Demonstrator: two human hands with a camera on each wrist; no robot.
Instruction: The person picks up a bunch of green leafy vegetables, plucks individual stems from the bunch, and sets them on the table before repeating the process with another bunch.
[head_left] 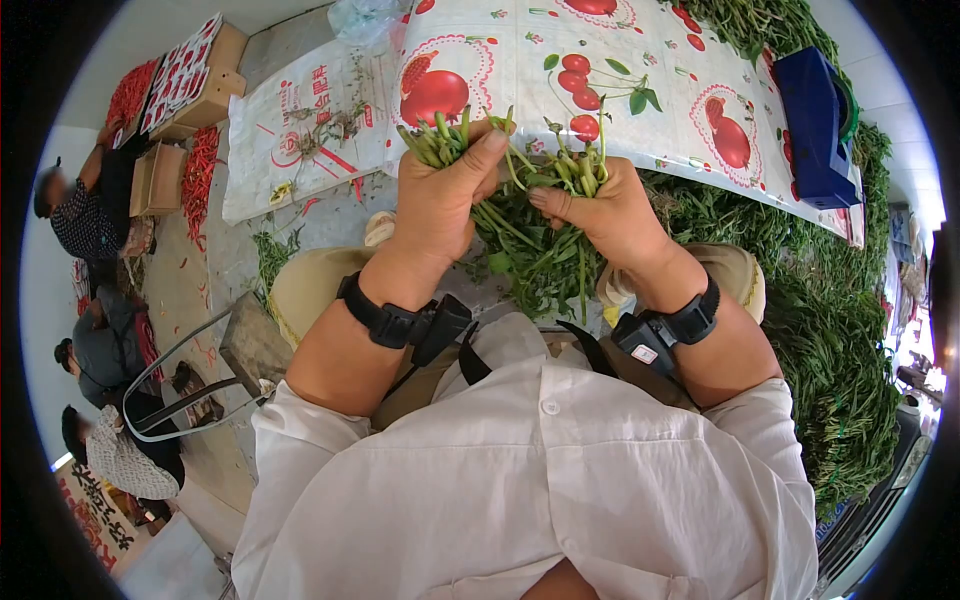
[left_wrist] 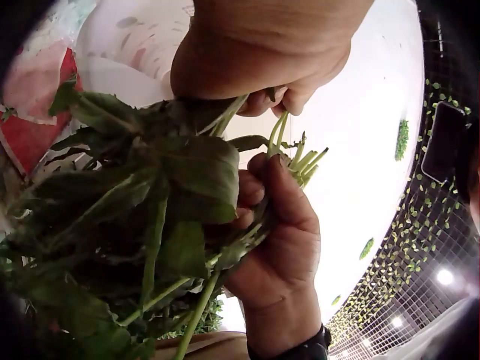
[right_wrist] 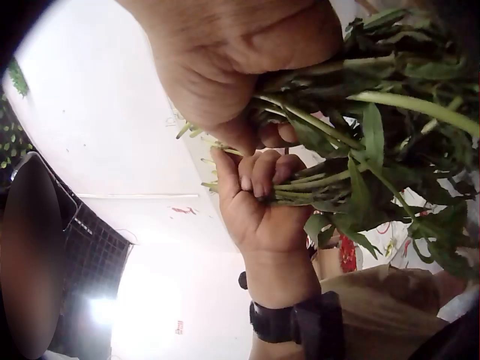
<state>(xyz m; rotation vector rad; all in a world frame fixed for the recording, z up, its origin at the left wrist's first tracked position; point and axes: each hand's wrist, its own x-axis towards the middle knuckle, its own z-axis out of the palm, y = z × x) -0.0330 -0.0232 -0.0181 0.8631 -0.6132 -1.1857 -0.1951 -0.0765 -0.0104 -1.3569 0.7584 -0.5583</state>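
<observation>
In the head view my left hand (head_left: 445,195) grips a bunch of leafy green stems (head_left: 432,147), their cut ends poking out above the thumb. Close beside it, my right hand (head_left: 612,215) holds a second bunch of green stems (head_left: 578,172) upright. A few thin stems span the gap between both hands. Dark green leaves (head_left: 545,268) hang below the fists, over the lap. From the left wrist, the right hand (left_wrist: 281,247) shows with its fingers curled round stems. The right wrist view has the left hand (right_wrist: 262,206) with fingers wrapped about its bunch.
A white sheet printed with red fruit (head_left: 500,80) spreads ahead. Heaped greens (head_left: 830,350) lie to the right, near a blue plastic object (head_left: 812,130). On the left are a white sack (head_left: 290,160), red chilies (head_left: 200,180), a metal-framed seat (head_left: 250,345) and several people.
</observation>
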